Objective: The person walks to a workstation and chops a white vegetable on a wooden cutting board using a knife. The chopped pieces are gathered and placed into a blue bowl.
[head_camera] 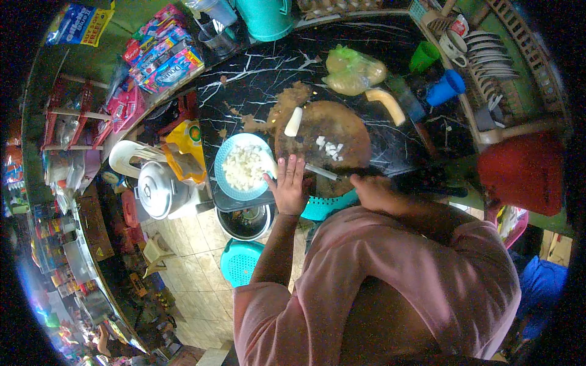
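Observation:
My right hand point(373, 191) grips a kitchen knife point(322, 172), its blade lying across the near part of a round wooden chopping board point(345, 123). Palm down, my left hand point(291, 185) rests at the board's left edge near the blade's tip, fingers extended; what lies under the palm is hidden. Beside its thumb, a long white piece point(271, 165) overlaps the rim of a light-blue bowl point(219, 171). Diced white pieces point(245, 169) fill much of that bowl. On the board are several white cubes point(330, 147) and a tapered white peeled piece point(293, 122).
A yellowish curved piece point(388, 106) and a plastic bag of pale produce point(355, 71) lie on the black marble-patterned tabletop point(256, 75). Blue point(445, 88) and green cups point(424, 57) stand right. A lidded metal pot point(157, 190) is left; a dark-bottomed basin point(246, 222) sits below the table.

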Available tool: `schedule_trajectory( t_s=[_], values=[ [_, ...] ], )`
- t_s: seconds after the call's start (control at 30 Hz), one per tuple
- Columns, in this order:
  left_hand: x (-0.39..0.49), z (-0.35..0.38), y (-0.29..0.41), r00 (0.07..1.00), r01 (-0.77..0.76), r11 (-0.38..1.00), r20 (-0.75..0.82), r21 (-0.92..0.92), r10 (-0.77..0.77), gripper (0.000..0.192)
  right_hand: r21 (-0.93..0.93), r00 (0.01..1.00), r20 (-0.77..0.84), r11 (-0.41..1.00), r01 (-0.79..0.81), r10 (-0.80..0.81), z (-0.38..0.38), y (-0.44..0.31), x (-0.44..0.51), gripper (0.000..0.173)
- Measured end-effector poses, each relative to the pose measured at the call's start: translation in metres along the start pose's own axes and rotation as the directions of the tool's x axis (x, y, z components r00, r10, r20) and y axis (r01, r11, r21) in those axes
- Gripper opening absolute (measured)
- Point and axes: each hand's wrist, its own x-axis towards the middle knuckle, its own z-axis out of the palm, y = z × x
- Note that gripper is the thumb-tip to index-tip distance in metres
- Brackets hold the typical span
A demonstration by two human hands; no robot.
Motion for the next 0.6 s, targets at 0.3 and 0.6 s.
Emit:
schedule_trajectory(
  t_s=[0.3,0.6],
  values=[
    [-0.0016,-0.0022,-0.0013,1.000,-0.009,1.000,-0.010,-0.015,0.009,0.051,-0.018,1.000,-0.007,1.000,-0.009,0.009,-0.0049,-0.0044,-0.0015,0.020],
    [0.0061,-0.0058,-0.0039,1.000,-0.010,1.000,-0.013,-0.008,0.010,0.055,0.023,1.000,-0.012,1.000,0.006,-0.005,-0.0063,-0.0049,-0.0017,0.021]
  ],
)
